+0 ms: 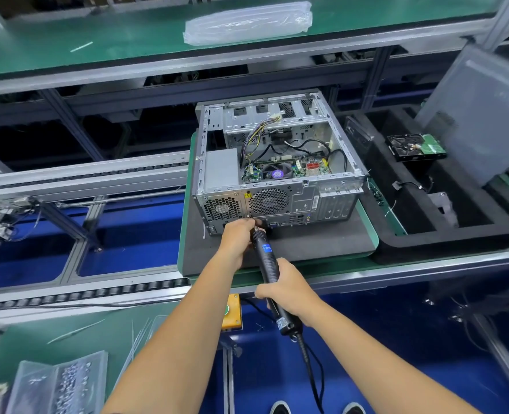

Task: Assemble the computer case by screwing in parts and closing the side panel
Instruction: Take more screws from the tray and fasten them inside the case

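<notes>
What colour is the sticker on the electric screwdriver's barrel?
Blue with white lettering, on the black electric screwdriver; the head view shows it.

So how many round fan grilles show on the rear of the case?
2. A smaller grille sits at the left of the rear panel, a larger grille just right of it. The left hand covers the panel below them, so more may be hidden.
</notes>
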